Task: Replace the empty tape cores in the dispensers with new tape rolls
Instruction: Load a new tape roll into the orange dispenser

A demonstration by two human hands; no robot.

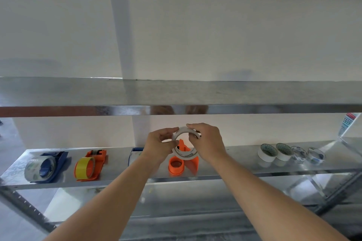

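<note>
Both hands hold a white tape roll (184, 155) upright in the air above an orange dispenser (181, 163) on the metal shelf (225, 170). My left hand (158, 144) pinches the roll's left rim and my right hand (208, 142) grips its upper right rim. The orange dispenser's hub has no roll on it. At the left stand a blue dispenser (46, 166) with a clear roll and an orange dispenser (89, 164) with a yellow roll. Another blue dispenser (135, 155) is partly hidden behind my left wrist.
Several spare tape rolls (290, 155) stand in a row at the right of the shelf. An upper metal shelf (176, 109) runs across just above my hands. A lower shelf (186, 211) lies below. A printed card (347, 123) leans at the far right.
</note>
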